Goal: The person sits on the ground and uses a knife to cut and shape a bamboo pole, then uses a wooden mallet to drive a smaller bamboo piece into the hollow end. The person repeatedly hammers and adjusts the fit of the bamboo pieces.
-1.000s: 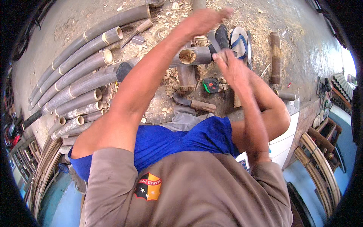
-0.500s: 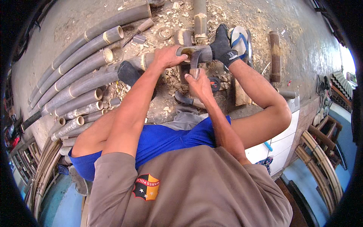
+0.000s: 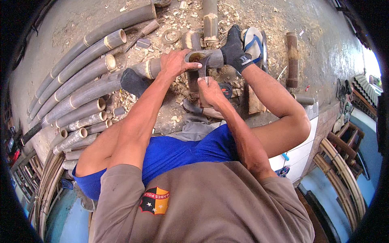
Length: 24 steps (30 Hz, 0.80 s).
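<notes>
A long grey bamboo pole [image 3: 95, 85] runs from the left to in front of me, with a pale notch cut near its right end. My left hand [image 3: 175, 65] rests closed over the pole just left of the notch, thumb pointing along it. My right hand [image 3: 212, 93] is wrapped round the wooden handle of a knife with a broad, curved dark blade [image 3: 204, 66]. The blade stands in the notch, touching the pole. A sock-covered foot [image 3: 234, 46] presses at the pole's right end, and my other foot [image 3: 135, 82] lies against it further left.
Several bamboo poles [image 3: 87, 75] lie at the left. Wood chips cover the floor around a short upright bamboo piece [image 3: 210, 26], a second curved blade [image 3: 192, 106] and a flip-flop [image 3: 253, 44]. A brown bamboo length [image 3: 292, 60] lies at the right.
The whole view has shifted slightly left. The blade and my right hand have moved a little within the notch; my left hand keeps its place on the pole.
</notes>
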Available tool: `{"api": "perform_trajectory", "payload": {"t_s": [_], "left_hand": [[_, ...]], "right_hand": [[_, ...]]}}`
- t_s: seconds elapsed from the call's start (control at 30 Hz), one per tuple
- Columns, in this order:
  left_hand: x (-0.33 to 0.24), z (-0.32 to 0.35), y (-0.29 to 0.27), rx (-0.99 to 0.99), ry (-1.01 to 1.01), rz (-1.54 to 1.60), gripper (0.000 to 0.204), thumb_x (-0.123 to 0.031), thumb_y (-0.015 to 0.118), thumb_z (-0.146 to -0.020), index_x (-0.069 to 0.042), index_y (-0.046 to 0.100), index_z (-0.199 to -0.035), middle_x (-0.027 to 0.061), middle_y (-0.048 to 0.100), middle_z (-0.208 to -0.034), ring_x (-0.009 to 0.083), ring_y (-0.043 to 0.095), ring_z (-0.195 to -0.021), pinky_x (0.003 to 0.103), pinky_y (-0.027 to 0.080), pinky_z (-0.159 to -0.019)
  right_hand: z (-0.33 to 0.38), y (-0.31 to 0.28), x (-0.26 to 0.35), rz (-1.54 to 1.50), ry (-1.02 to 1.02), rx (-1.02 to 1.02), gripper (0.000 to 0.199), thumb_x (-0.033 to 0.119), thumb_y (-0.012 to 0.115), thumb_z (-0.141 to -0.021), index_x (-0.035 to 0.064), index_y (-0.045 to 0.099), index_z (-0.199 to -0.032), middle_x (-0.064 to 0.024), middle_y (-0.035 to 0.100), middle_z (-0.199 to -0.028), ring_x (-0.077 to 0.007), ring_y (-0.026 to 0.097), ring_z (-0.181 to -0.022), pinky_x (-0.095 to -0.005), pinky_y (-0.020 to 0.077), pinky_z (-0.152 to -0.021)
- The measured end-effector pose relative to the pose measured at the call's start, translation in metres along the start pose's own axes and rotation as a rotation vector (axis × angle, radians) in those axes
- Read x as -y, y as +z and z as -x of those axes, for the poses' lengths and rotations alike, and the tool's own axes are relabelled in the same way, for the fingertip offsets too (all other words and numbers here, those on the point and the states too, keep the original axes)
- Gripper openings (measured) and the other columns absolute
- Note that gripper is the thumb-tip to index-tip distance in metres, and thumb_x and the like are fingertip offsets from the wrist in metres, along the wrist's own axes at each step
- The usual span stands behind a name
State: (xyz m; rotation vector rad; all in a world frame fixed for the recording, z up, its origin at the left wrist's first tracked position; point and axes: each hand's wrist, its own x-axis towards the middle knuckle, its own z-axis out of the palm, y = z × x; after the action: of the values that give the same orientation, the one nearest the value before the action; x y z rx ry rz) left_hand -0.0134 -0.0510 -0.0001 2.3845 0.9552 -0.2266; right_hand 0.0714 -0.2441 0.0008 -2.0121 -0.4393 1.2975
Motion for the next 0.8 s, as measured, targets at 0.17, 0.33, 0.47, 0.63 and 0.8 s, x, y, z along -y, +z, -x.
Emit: {"api": "perform_trajectory", "payload": {"t_s": [0.17, 0.33, 0.47, 0.63, 0.8], "left_hand": [[-0.005, 0.001, -0.006, 0.012, -0.014, 0.045, 0.092, -0.084, 0.07, -0.064, -0.021, 0.068, -0.131, 0.0112, 0.073, -0.115, 0.0299, 0.067, -0.113, 0.054, 0.047, -0.091], [-0.002, 0.001, -0.003, -0.016, -0.003, 0.051, 0.088, -0.081, 0.07, -0.068, -0.019, 0.068, -0.132, 0.0139, 0.074, -0.114, 0.033, 0.067, -0.112, 0.052, 0.049, -0.093], [-0.002, 0.002, 0.002, -0.053, 0.014, 0.004, 0.086, -0.081, 0.067, -0.071, -0.021, 0.068, -0.131, 0.0114, 0.073, -0.118, 0.0305, 0.066, -0.116, 0.055, 0.046, -0.093], [-0.007, 0.003, -0.008, 0.049, 0.018, -0.069, 0.089, -0.083, 0.063, -0.074, -0.021, 0.063, -0.137, 0.0128, 0.068, -0.129, 0.0302, 0.061, -0.123, 0.055, 0.046, -0.098], [0.012, 0.011, -0.022, 0.209, 0.019, 0.116, 0.086, -0.079, 0.063, -0.078, -0.018, 0.061, -0.139, 0.0144, 0.066, -0.133, 0.0345, 0.061, -0.124, 0.049, 0.047, -0.102]], "right_hand": [[-0.002, -0.031, 0.019, 0.106, -0.005, 0.199, 0.047, 0.041, 0.053, -0.101, -0.0051, 0.061, -0.105, -0.0181, 0.067, -0.084, -0.0295, 0.064, -0.079, -0.0449, 0.051, -0.077], [-0.011, -0.062, 0.053, 0.098, 0.172, 0.443, 0.038, 0.042, 0.054, -0.103, 0.0037, 0.054, -0.108, -0.0087, 0.059, -0.075, -0.021, 0.059, -0.051, -0.0388, 0.0502, -0.042], [-0.039, -0.092, 0.078, 0.27, 0.272, 0.65, 0.04, 0.045, 0.054, -0.102, 0.0059, 0.054, -0.112, -0.0079, 0.057, -0.073, -0.02, 0.059, -0.052, -0.0381, 0.0519, -0.042], [-0.045, -0.095, 0.085, 0.388, 0.167, 0.631, 0.045, 0.043, 0.055, -0.101, 0.0004, 0.056, -0.114, -0.0129, 0.062, -0.084, -0.0248, 0.065, -0.063, -0.0415, 0.0552, -0.054], [0.011, -0.045, 0.05, -0.067, 0.158, 0.309, 0.048, 0.04, 0.058, -0.1, -0.001, 0.056, -0.125, -0.009, 0.059, -0.092, -0.0222, 0.064, -0.084, -0.0404, 0.0555, -0.057]]}}
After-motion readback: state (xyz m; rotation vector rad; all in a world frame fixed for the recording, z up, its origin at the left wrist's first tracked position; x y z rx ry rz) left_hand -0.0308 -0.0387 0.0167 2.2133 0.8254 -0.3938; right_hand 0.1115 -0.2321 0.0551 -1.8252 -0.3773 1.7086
